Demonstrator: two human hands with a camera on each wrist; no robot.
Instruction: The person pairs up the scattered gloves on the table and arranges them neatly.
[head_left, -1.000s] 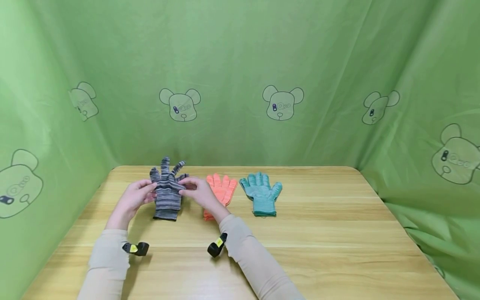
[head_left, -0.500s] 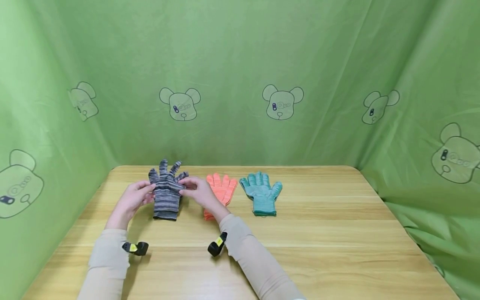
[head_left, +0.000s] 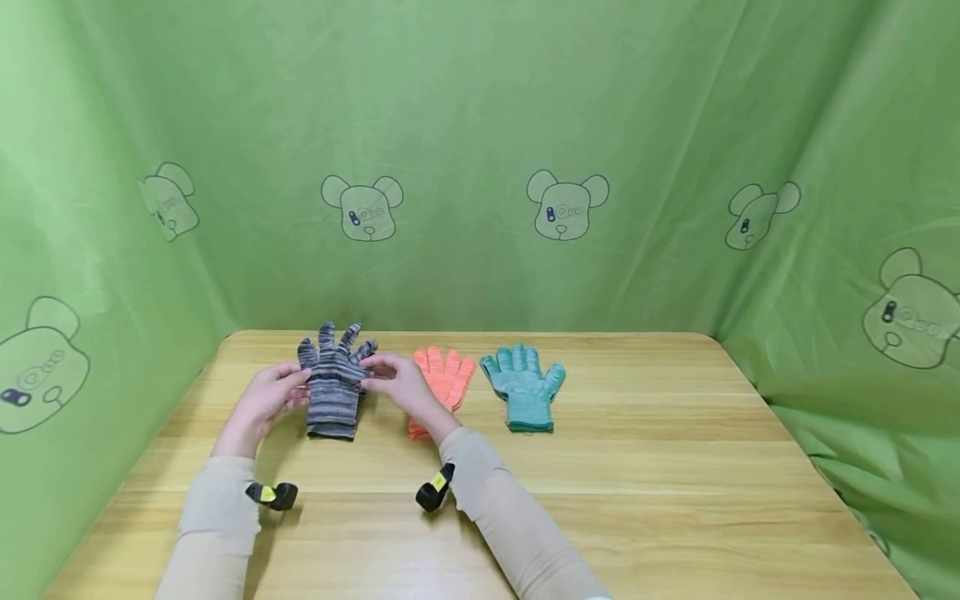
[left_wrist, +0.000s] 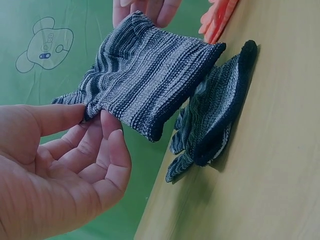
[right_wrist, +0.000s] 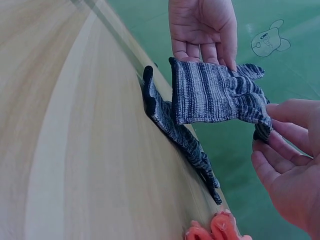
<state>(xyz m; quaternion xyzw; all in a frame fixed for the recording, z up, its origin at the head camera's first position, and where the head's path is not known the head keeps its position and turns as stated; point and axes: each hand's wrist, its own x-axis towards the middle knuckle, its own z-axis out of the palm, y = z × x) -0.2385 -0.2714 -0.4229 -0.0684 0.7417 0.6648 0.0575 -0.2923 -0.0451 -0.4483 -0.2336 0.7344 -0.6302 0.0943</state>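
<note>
A striped grey-and-black knit glove (head_left: 333, 404) is held up off the table at the left, fingers pointing away and cuff toward me. My left hand (head_left: 270, 396) pinches its left edge between thumb and fingers, as the left wrist view shows. On the opposite edge, near the glove's thumb, my right hand (head_left: 401, 383) pinches the fabric. Beneath it a second striped glove (left_wrist: 215, 110) lies on the table, visible in both wrist views and mostly hidden in the head view.
Orange gloves (head_left: 446, 379) lie just right of the striped pair, partly behind my right forearm. Teal gloves (head_left: 528, 392) lie further right on the wooden table (head_left: 637, 467). A green curtain (head_left: 465, 267) stands along the back and sides.
The held striped glove has come down slightly, its fingertips lower and a little nearer me. Both hands keep their pinch and barely shift. The orange and teal gloves stay put.
</note>
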